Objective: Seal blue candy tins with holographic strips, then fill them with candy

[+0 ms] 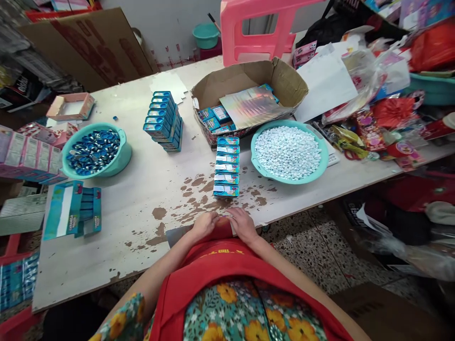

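My left hand [205, 224] and my right hand [242, 224] are close together at the table's front edge, above the red apron [227, 258]. Both have their fingers curled in a pinch; what lies between them is too small to make out. Just beyond my fingertips stands a row of small blue boxes [226, 166] with white strips across them. Right of the row, a turquoise basin [254, 163] holds many small white candies [288, 152]. To the left, another turquoise basin [124, 158] is filled with blue and silver round pieces [94, 150].
A cut-down cardboard box [245, 76] holds blue packs and a shiny sheet [250, 106]. Blue boxes [163, 118] are stacked left of it. An open blue display carton [64, 210] stands at the left edge. Mixed packaging [369, 128] crowds the right; a pink stool [258, 47] is behind.
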The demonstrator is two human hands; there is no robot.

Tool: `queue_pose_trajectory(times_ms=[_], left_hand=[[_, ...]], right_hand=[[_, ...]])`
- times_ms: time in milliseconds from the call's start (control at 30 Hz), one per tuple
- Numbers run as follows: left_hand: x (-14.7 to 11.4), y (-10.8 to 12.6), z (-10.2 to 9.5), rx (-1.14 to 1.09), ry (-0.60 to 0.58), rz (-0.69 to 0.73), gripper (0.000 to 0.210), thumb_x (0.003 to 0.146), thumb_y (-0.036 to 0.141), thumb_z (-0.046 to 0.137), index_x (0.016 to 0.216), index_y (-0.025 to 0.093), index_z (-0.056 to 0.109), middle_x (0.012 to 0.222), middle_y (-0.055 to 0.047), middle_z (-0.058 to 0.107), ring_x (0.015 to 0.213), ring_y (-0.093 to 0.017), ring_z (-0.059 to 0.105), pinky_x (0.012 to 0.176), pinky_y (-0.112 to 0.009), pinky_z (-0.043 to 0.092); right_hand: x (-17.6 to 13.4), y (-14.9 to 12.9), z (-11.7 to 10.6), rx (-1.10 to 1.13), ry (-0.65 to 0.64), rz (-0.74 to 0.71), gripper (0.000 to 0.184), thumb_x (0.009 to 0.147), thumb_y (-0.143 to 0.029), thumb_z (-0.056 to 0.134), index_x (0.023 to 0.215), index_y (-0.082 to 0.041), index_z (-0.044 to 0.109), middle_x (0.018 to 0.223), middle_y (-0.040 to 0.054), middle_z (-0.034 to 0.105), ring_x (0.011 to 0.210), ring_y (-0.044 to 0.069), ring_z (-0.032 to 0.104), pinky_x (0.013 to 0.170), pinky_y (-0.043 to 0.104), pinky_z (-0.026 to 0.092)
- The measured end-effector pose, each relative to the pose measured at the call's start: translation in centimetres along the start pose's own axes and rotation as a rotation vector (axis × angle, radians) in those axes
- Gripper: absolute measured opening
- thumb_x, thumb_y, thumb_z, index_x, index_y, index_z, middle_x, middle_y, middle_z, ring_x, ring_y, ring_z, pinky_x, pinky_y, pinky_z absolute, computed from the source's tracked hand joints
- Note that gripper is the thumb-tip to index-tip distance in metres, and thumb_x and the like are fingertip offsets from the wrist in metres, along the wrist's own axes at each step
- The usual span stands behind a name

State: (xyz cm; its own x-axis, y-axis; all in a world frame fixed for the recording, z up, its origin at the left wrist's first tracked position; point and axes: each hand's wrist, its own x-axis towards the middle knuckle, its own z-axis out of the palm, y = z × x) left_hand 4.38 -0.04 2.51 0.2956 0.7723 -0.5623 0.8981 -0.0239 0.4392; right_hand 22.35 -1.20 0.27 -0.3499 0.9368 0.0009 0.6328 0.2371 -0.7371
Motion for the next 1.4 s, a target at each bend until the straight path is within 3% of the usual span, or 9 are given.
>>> queue_pose_trajectory(times_ms=[367, 500, 667, 800, 933, 1033, 1133, 1233, 1400], left_hand=[[0.9, -1.0, -0.2, -0.052, -0.013, 0.026, 0.028, 0.091, 0.031, 0.041, 0.084, 0.016, 0.063, 0.085, -0.008, 0.068, 0.081, -0.02, 0.062, 0.065, -0.024, 0.038], [1.3, -1.3, -0.3, -0.039, -0.001, -0.003, 0.028, 0.09, 0.031, 0.04, 0.087, 0.017, 0.064, 0.087, -0.008, 0.068, 0.082, -0.021, 0.062, 0.065, -0.025, 0.039], [2.0, -1.6, 0.2, -0.021, 0.036, -0.034, 0.032, 0.092, 0.032, 0.037, 0.092, 0.016, 0.064, 0.089, -0.011, 0.068, 0.085, -0.023, 0.063, 0.069, -0.027, 0.041], [1.2, -1.6, 0.0, -0.042, 0.119, -0.029, 0.03, 0.092, 0.032, 0.038, 0.102, 0.017, 0.062, 0.094, -0.011, 0.068, 0.089, -0.024, 0.062, 0.075, -0.031, 0.043], [-2.1, 0.1, -2.7, -0.351, 0.369, 0.228, 0.031, 0.091, 0.037, 0.042, 0.112, 0.02, 0.058, 0.108, -0.009, 0.064, 0.102, -0.021, 0.057, 0.09, -0.033, 0.042], [-4.6, 2.5, -5.6, -0.645, 0.275, 0.414, 0.045, 0.084, 0.04, 0.055, 0.124, 0.022, 0.049, 0.123, -0.008, 0.056, 0.106, -0.02, 0.055, 0.088, -0.03, 0.045], [-5.4, 4.5, -7.8, -0.787, 0.12, 0.381, 0.028, 0.082, 0.04, 0.057, 0.099, 0.017, 0.061, 0.094, -0.005, 0.065, 0.083, -0.016, 0.059, 0.074, -0.025, 0.047], [-4.9, 5.1, -9.3, -0.829, 0.113, 0.308, 0.028, 0.086, 0.039, 0.049, 0.076, 0.015, 0.059, 0.063, 0.001, 0.057, 0.062, -0.011, 0.053, 0.062, -0.022, 0.043], [-2.5, 4.4, -13.1, -0.776, 0.221, 0.331, 0.028, 0.087, 0.04, 0.048, 0.097, 0.017, 0.06, 0.055, 0.004, 0.05, 0.052, -0.01, 0.048, 0.055, -0.021, 0.038]], right_hand=[[-2.8, 0.3, 1.0, -0.352, -0.092, -0.288, 0.047, 0.089, -0.012, 0.045, 0.135, -0.021, 0.045, 0.141, 0.0102, 0.044, 0.129, 0.028, 0.039, 0.099, 0.045, 0.041], [-3.2, -0.4, 0.5, -0.302, -0.033, -0.255, 0.025, 0.089, -0.016, 0.048, 0.109, -0.02, 0.063, 0.129, 0.0114, 0.055, 0.122, 0.027, 0.045, 0.094, 0.043, 0.044], [-3.4, -2.4, -1.9, -0.15, -0.015, -0.162, 0.019, 0.092, -0.02, 0.045, 0.087, -0.017, 0.063, 0.081, 0.0065, 0.065, 0.083, 0.02, 0.057, 0.076, 0.034, 0.046], [-3.1, -5.1, -5.4, 0.126, 0.145, 0.06, 0.013, 0.09, -0.025, 0.052, 0.084, -0.018, 0.061, 0.081, 0.0033, 0.064, 0.079, 0.016, 0.058, 0.075, 0.029, 0.045], [-2.2, -8.1, -8.5, 0.356, 0.233, 0.244, 0.012, 0.085, -0.031, 0.059, 0.081, -0.02, 0.062, 0.078, 0.0002, 0.064, 0.074, 0.015, 0.058, 0.072, 0.026, 0.045], [-1.4, -9.7, -9.6, 0.469, 0.253, 0.262, 0.013, 0.083, -0.032, 0.062, 0.08, -0.02, 0.062, 0.077, -0.0004, 0.064, 0.074, 0.015, 0.058, 0.072, 0.026, 0.046], [-0.2, -10.5, -9.6, 0.55, 0.301, 0.248, 0.013, 0.081, -0.032, 0.064, 0.08, -0.02, 0.062, 0.077, -0.0001, 0.064, 0.074, 0.015, 0.059, 0.072, 0.026, 0.047], [1.4, -10.6, -8.9, 0.574, 0.41, 0.275, 0.013, 0.08, -0.032, 0.064, 0.081, -0.019, 0.064, 0.077, 0.0005, 0.065, 0.073, 0.015, 0.059, 0.072, 0.027, 0.047], [6.2, -10.0, -8.4, 0.555, 0.604, 0.262, 0.016, 0.077, -0.033, 0.065, 0.081, -0.019, 0.069, 0.092, 0.0054, 0.066, 0.083, 0.018, 0.061, 0.075, 0.031, 0.048]])
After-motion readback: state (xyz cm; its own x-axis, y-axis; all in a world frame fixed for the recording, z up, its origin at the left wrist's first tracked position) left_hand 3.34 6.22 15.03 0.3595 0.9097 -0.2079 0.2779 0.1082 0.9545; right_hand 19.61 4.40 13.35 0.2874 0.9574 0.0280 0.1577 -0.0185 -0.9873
